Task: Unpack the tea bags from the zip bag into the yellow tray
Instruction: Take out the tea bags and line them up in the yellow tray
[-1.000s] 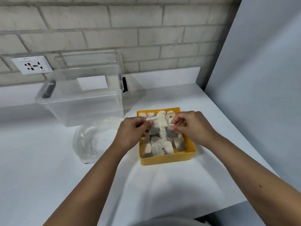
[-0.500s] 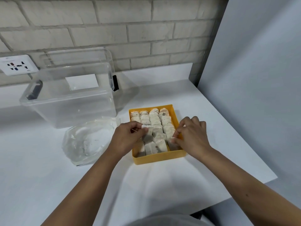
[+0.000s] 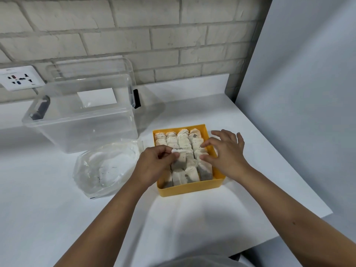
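— Where are we holding the tea bag just now?

— We are pinching one tea bag (image 3: 180,160) by its top edge between the thumb and forefinger of our left hand (image 3: 156,164). It is hanging over the left-middle part of the yellow tray (image 3: 192,187), with its lower end dipping in among the packed rows of tea bags (image 3: 183,139).

— And what are we doing with the other hand?

— Our right hand (image 3: 227,153) is lying spread over the right-hand column, gripping nothing, fingertips touching the tops of the bags there. We are judging that it is steadying those rows so they are not toppling into the slot we are aiming for.

— Is the zip bag giving us anything more?

— The zip bag (image 3: 107,166) is slumping on the white table (image 3: 192,218) just left of the tray, mouth towards it. We are seeing only dark specks inside, so we are guessing this bag is among the last.

— Anything getting in our way?

— Mainly the crowding: the rows are standing tight, so the slot is narrow. Our own left hand is hiding the tray's near-left part. The clear storage box (image 3: 81,128) is sitting farther left, beyond the zip bag, with its lid (image 3: 90,74) leaning on the brick wall beside a wall socket (image 3: 20,78). A grey panel (image 3: 308,93) is closing off the right side, well apart from our hands.
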`<act>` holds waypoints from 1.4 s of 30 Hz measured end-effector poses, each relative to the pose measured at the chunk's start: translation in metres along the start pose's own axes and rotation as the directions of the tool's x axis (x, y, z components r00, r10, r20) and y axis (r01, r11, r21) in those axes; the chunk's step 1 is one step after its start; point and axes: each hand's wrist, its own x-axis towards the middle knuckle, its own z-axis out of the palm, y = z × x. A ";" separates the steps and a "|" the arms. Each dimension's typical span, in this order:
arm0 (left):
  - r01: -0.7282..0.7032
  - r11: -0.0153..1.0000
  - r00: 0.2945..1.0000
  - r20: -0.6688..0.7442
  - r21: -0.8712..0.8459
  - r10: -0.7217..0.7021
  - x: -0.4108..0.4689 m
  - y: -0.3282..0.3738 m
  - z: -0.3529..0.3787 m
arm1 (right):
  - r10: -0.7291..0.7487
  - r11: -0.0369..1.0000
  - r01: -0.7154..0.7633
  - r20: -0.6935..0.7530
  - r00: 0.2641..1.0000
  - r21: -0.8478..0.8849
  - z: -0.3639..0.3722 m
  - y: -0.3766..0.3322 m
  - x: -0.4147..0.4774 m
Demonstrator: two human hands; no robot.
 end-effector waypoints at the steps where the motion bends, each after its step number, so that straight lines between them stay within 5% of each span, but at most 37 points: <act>1: -0.002 1.000 1.000 0.004 -0.005 0.002 0.000 0.002 0.001 | -0.039 0.995 0.042 -0.034 0.999 0.086 -0.005 -0.004 0.001; 4: -0.014 0.999 0.999 0.040 -0.040 0.016 -0.001 0.010 0.007 | -0.181 0.967 0.190 -0.070 0.981 0.169 -0.015 -0.015 0.005; 12: -0.040 0.999 0.998 0.044 -0.029 0.042 -0.005 0.014 0.012 | -0.398 0.917 0.398 -0.121 0.909 -0.029 -0.020 -0.020 0.004; 18: -0.085 0.995 0.996 -0.009 0.057 0.085 -0.007 0.008 0.002 | -0.238 0.955 0.262 0.166 0.957 -0.137 -0.044 -0.004 -0.004; 24: -0.109 0.980 0.983 -0.129 0.167 0.132 -0.002 -0.002 -0.007 | -0.109 0.961 0.202 0.409 0.906 -0.190 -0.034 0.003 -0.007; 34: -0.013 0.989 0.988 -0.153 0.147 0.035 -0.015 -0.019 -0.003 | -0.094 0.972 0.133 0.199 0.976 -0.195 0.000 0.011 -0.009; 39: 0.050 0.998 0.992 -0.120 0.049 -0.044 -0.025 -0.028 0.004 | -0.102 0.992 0.103 -0.014 0.995 0.066 0.012 0.014 -0.028; 42: 0.074 0.997 0.988 -0.139 0.021 -0.070 -0.033 -0.030 0.011 | 0.097 0.945 -0.085 -0.024 0.995 0.316 0.023 0.008 -0.039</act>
